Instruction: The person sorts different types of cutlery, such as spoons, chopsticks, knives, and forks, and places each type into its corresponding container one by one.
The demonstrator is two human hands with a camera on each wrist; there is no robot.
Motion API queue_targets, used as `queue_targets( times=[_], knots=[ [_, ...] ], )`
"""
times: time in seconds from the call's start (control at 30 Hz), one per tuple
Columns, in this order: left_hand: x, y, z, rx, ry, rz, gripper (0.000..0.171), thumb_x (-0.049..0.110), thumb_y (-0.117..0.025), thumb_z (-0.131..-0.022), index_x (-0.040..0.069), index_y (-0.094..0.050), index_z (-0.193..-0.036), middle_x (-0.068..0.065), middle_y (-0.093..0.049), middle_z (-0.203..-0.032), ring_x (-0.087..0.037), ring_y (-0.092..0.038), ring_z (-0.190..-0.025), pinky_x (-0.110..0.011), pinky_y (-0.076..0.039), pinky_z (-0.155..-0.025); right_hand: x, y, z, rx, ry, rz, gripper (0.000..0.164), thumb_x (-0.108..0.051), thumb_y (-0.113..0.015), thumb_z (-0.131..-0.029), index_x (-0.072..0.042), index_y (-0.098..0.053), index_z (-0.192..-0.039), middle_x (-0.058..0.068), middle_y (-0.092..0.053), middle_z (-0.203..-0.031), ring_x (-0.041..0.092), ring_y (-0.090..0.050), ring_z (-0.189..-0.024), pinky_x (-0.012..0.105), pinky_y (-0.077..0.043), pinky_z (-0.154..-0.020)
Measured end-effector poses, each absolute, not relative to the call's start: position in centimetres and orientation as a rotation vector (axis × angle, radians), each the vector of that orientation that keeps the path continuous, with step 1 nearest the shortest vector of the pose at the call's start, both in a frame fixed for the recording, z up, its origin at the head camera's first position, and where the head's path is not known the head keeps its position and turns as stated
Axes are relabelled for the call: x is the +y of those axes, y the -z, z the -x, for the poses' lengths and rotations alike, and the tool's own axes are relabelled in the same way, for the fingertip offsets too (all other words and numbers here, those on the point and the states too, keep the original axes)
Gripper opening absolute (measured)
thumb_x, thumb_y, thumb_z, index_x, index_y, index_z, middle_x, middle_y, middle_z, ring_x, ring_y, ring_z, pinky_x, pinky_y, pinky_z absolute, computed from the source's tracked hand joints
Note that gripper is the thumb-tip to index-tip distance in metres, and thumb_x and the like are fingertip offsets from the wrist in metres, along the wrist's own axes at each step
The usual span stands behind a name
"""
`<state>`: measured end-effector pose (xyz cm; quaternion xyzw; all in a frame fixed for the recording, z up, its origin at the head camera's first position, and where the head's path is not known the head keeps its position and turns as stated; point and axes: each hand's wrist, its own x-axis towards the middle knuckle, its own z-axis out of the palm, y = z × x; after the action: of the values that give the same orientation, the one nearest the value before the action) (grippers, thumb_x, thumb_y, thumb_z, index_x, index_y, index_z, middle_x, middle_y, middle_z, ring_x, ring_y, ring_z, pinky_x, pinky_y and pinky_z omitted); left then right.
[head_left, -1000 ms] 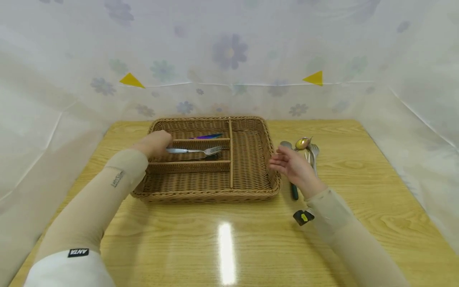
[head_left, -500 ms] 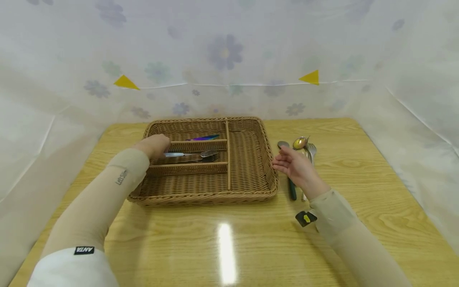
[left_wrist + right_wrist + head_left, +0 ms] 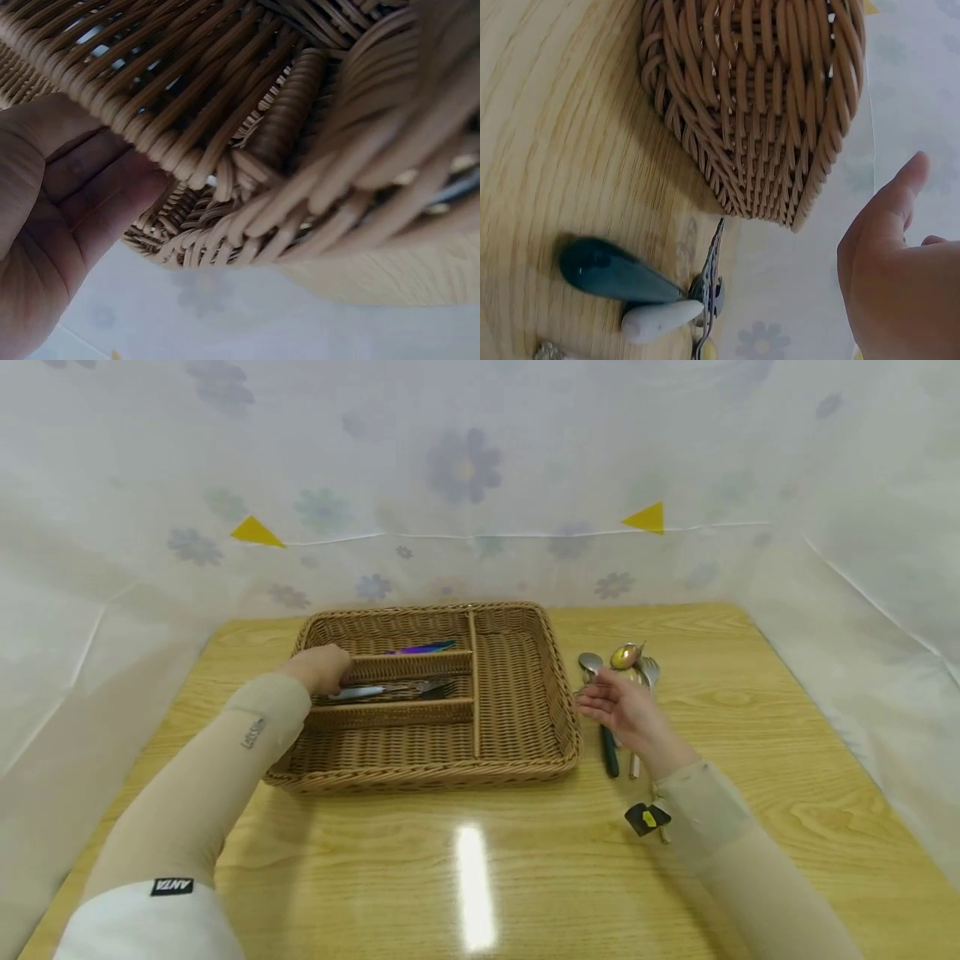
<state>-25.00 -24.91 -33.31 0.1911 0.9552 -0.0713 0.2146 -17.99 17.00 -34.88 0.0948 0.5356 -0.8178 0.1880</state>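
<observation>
My left hand [image 3: 321, 668] is over the left end of the wicker cutlery basket [image 3: 420, 772]. A fork with a pale blue handle [image 3: 360, 692] lies low in the middle compartment, just below the fingertips, beside a darker fork [image 3: 438, 691]. In the left wrist view the fingers look loosely bent, their tips partly hidden by the wicker. My right hand [image 3: 628, 714] hovers palm inward, fingers relaxed and holding nothing, over a cutlery pile right of the basket. The pile shows a grey spoon [image 3: 590, 662], a gold spoon [image 3: 625, 655] and a fork [image 3: 650, 672].
A rainbow-coloured utensil [image 3: 423, 648] lies in the back compartment. Dark green [image 3: 615, 270] and white handles [image 3: 660, 321] stick out of the pile in the right wrist view. A black piece with a yellow mark [image 3: 647, 817] is by the right sleeve. A flowered curtain [image 3: 465, 468] encloses the wooden table [image 3: 360, 877].
The pale-handled fork has gone down into the middle compartment and left my left hand's grip. My right hand stays relaxed over the pile. The head view has shifted slightly.
</observation>
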Motion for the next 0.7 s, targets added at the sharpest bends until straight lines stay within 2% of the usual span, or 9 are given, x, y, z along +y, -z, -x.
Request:
queue_targets(
  times=[0.07,0.17,0.3,0.4,0.43,0.47,0.53,0.6,0.7],
  knots=[
    [-24.8,33.1,25.0,2.663,0.191,-0.542,0.009,-0.001,-0.061,-0.085,0.001,-0.069,-0.089,-0.009,-0.068,-0.083,-0.019,-0.062,-0.072,-0.035,-0.051,-0.065,17.6,34.8,17.9,1.487,2.318,-0.286,0.015,-0.023,-0.04,-0.1,-0.009,-0.043,-0.105,-0.002,-0.057,-0.077,0.009,-0.06,-0.075,0.02,-0.053,-0.075],
    [-24.6,32.9,24.9,2.68,0.169,-0.572,0.012,-0.001,-0.058,-0.087,0.003,-0.07,-0.088,-0.008,-0.068,-0.083,-0.018,-0.061,-0.07,-0.034,-0.049,-0.063,18.7,34.6,17.8,1.461,2.348,-0.3,0.015,-0.023,-0.041,-0.1,-0.011,-0.041,-0.109,-0.002,-0.057,-0.076,0.009,-0.06,-0.075,0.02,-0.053,-0.074],
    [-24.3,32.6,24.7,2.713,0.113,-0.607,0.023,0.002,-0.054,-0.09,0.008,-0.059,-0.068,0.0,-0.05,-0.059,-0.01,-0.04,-0.053,-0.027,-0.037,-0.051,20.3,33.8,18.0,1.427,2.425,-0.279,0.016,-0.022,-0.043,-0.099,-0.01,-0.054,-0.095,-0.001,-0.058,-0.073,0.011,-0.06,-0.071,0.021,-0.053,-0.07],
    [-24.0,32.2,24.3,2.742,0.072,-0.625,0.026,0.004,-0.052,-0.092,0.009,-0.058,-0.067,0.0,-0.046,-0.057,-0.011,-0.037,-0.051,-0.027,-0.034,-0.051,21.7,32.8,18.3,1.456,2.472,-0.243,0.024,-0.021,-0.045,-0.099,-0.011,-0.06,-0.083,0.0,-0.058,-0.07,0.011,-0.059,-0.066,0.021,-0.052,-0.064],
    [-23.9,32.0,24.1,2.751,0.066,-0.632,0.024,0.006,-0.052,-0.092,0.008,-0.061,-0.071,0.0,-0.05,-0.058,-0.011,-0.04,-0.052,-0.027,-0.035,-0.051,22.1,32.5,18.5,1.503,2.467,-0.234,0.024,-0.021,-0.046,-0.098,-0.011,-0.06,-0.082,-0.001,-0.058,-0.069,0.011,-0.058,-0.064,0.021,-0.052,-0.061],
    [-23.8,31.9,23.9,2.76,0.062,-0.636,0.021,0.007,-0.052,-0.093,0.008,-0.064,-0.075,0.0,-0.053,-0.061,-0.011,-0.043,-0.053,-0.028,-0.036,-0.053,22.6,32.3,18.8,1.579,2.439,-0.223,0.021,-0.023,-0.047,-0.098,-0.011,-0.059,-0.085,-0.002,-0.057,-0.069,0.01,-0.057,-0.063,0.021,-0.051,-0.06],
    [-23.7,31.8,23.7,2.771,0.048,-0.636,0.023,0.009,-0.052,-0.094,0.009,-0.061,-0.073,0.0,-0.049,-0.06,-0.011,-0.041,-0.053,-0.028,-0.035,-0.053,23.4,32.0,19.3,1.786,2.332,-0.224,0.017,-0.026,-0.05,-0.097,-0.011,-0.057,-0.092,-0.003,-0.056,-0.07,0.008,-0.055,-0.062,0.02,-0.049,-0.058],
    [-23.6,31.9,23.6,2.779,0.026,-0.643,0.03,0.01,-0.05,-0.094,0.013,-0.051,-0.064,0.002,-0.038,-0.055,-0.011,-0.031,-0.051,-0.027,-0.029,-0.051,24.2,32.2,20.0,2.059,2.134,-0.241,0.02,-0.03,-0.051,-0.096,-0.01,-0.054,-0.098,-0.006,-0.055,-0.07,0.005,-0.054,-0.061,0.018,-0.049,-0.058],
    [-23.4,32.1,23.4,2.783,0.01,-0.653,0.037,0.01,-0.049,-0.095,0.016,-0.038,-0.06,0.003,-0.029,-0.054,-0.01,-0.025,-0.05,-0.026,-0.026,-0.051,25.2,33.0,20.7,2.415,1.749,-0.286,0.032,-0.035,-0.049,-0.096,-0.006,-0.051,-0.11,-0.01,-0.054,-0.072,0.0,-0.054,-0.062,0.017,-0.05,-0.061]
  ],
)
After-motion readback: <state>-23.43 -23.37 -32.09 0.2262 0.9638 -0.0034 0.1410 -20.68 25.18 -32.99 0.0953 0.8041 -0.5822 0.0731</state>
